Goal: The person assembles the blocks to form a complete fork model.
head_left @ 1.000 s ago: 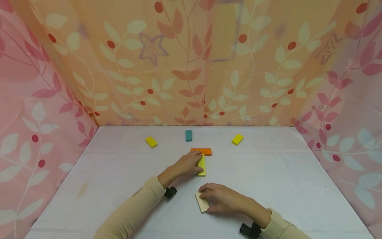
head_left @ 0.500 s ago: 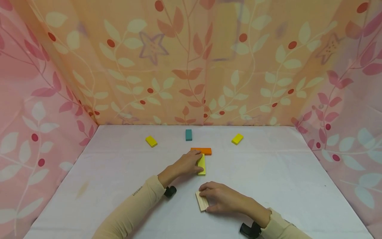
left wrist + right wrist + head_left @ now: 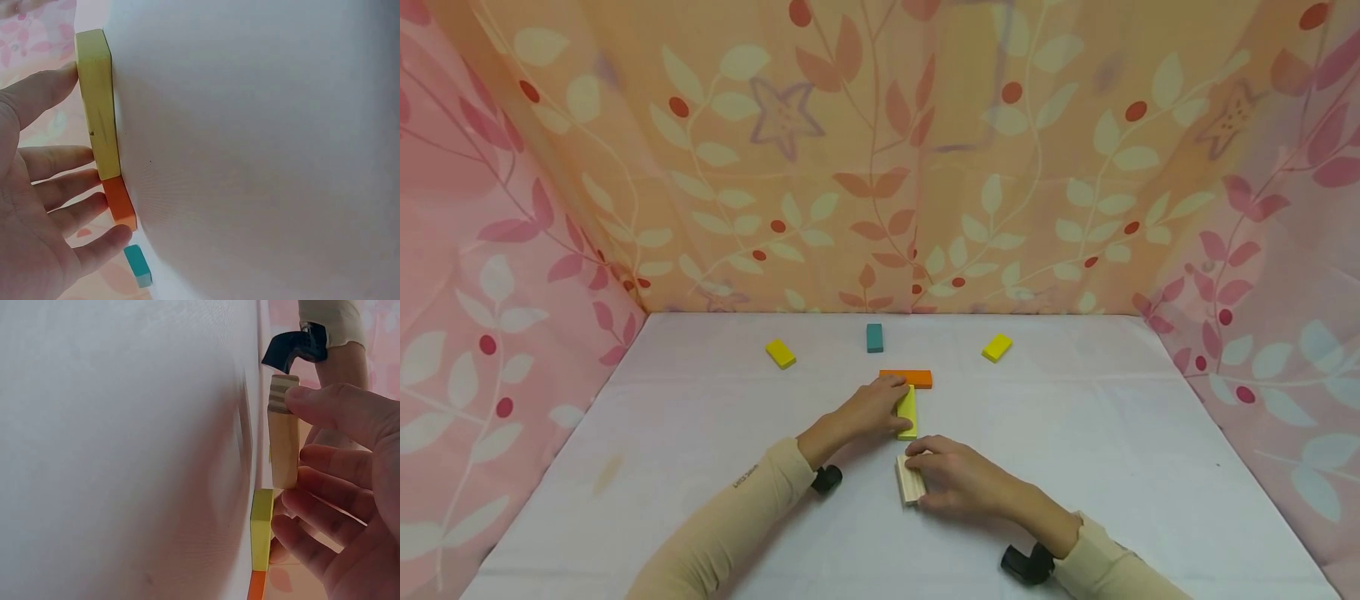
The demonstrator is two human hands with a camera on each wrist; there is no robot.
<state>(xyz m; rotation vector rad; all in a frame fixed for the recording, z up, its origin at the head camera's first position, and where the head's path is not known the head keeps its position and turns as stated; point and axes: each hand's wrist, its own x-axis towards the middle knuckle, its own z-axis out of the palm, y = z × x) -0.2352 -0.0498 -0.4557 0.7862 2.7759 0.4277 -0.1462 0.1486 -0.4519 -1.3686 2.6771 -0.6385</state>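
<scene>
- While the right hand (image 3: 958, 475) is pinching a pale wooden rectangular block (image 3: 910, 482) between thumb and fingers, the left hand (image 3: 868, 410) is resting spread fingers on a long lime-yellow block (image 3: 907, 417) just beyond.
- A long orange block (image 3: 919, 379) is lying crosswise at its far end.
- Farther, a small teal block (image 3: 875, 338) is lying between two small yellow blocks (image 3: 780, 353) (image 3: 997, 347).

Can't actually read any text here, tbh. Closest thing is a short line of tiny dark print (image 3: 747, 477) on the left sleeve (image 3: 707, 529), running slantwise just short of the cuff (image 3: 792, 464). In the head view it's way too small and blurry to make out a single letter.
</scene>
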